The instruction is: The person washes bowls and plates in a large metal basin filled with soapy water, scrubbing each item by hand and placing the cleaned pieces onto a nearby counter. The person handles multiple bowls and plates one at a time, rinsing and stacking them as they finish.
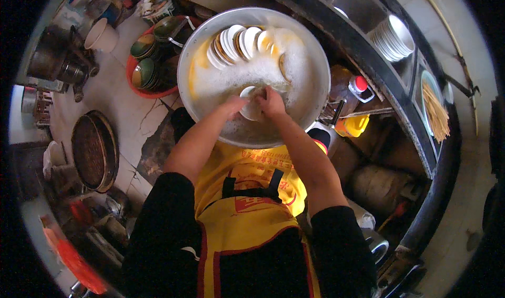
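A wide metal basin [324, 77] of foamy water stands before me. Near its front half, a white dish [249, 110] is between my two hands. My left hand [233, 105] holds the dish at its left edge, fingers partly hidden by suds and the dish. My right hand [271, 102] is over the right part of the dish, fingers bent; whether it grips the rim or rubs the surface cannot be told. Several white plates [247, 42] lean in a row at the basin's far side, some with brownish surfaces. A brown-rimmed dish [283, 67] lies partly under foam.
A red tub [129, 75] with green bowls stands left of the basin. On the right are a red-capped plastic jug [342, 91], a yellow bottle [357, 125] and a dark counter edge [388, 95] with stacked white bowls [394, 39]. Round woven trays [92, 152] are at left.
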{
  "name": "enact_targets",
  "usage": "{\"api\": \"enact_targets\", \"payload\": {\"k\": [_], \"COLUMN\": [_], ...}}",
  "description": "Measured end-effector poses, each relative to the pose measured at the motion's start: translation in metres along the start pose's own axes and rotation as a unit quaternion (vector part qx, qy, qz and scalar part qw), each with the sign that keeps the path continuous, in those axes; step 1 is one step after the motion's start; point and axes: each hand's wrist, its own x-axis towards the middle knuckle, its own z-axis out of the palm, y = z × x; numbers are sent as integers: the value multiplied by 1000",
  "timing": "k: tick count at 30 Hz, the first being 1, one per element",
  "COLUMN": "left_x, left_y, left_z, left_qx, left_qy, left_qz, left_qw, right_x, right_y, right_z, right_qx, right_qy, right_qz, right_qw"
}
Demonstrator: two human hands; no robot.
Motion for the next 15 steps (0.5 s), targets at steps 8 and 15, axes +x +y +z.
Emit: {"api": "enact_targets", "payload": {"k": [8,15], "left_x": [-18,-28], "left_y": [22,21], "left_z": [-1,11], "left_qx": [-92,-275], "left_qy": [303,-28], "left_qz": [20,19], "left_qw": [948,961], "right_x": [-4,-4], "right_y": [-1,-3], "right_z": [6,6], "right_qx": [107,-107], "right_qy": [-290,-82], "right_qz": [39,47], "right_qw": [950,990]}}
